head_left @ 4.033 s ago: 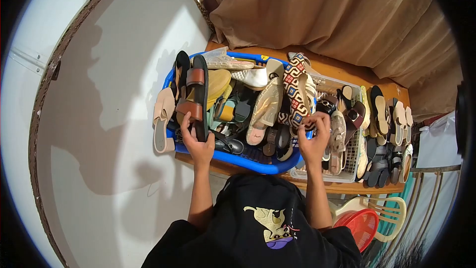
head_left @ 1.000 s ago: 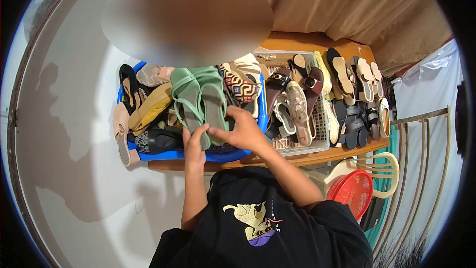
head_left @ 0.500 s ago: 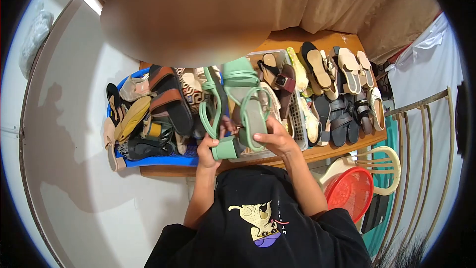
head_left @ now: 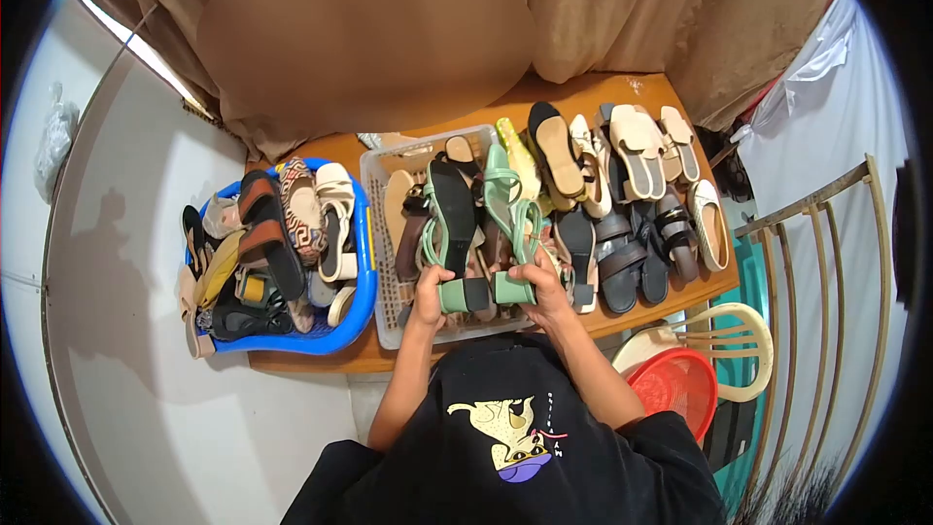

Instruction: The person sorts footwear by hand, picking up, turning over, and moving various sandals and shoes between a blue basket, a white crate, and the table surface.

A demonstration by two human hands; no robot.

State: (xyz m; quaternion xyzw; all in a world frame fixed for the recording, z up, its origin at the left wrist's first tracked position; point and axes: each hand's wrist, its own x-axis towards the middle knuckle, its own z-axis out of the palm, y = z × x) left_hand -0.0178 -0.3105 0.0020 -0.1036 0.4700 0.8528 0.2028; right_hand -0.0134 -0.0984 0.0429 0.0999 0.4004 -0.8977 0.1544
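The left hand [head_left: 429, 297] is closed around the heel end of one green sandal [head_left: 453, 214], whose black sole faces the camera. The right hand [head_left: 544, 294] grips its mate [head_left: 500, 209] by the heel, grey footbed showing. Both sandals are held side by side, toes pointing away, above the white crate [head_left: 389, 338], their heels near its front edge. The only writing is on the black shirt [head_left: 447, 369]: small white letters in a column beside a printed animal with a purple cap. "MY" seems to show at the lower end; the rest is too small to read.

The crate, with more shoes inside, stands on the wooden table [head_left: 622, 87]. At the table's left end is a blue basket [head_left: 366, 262] holding brown-strapped sandals [head_left: 273, 233], a patterned shoe [head_left: 303, 209] and others. Toward the right end lie beige slides [head_left: 637, 151] near the far edge, dark strapped slides [head_left: 617, 258] near the front edge, and a cream flat [head_left: 709, 224] by the right edge. Beyond the front right corner are a red basket [head_left: 675, 389] and a cream chair [head_left: 743, 350].
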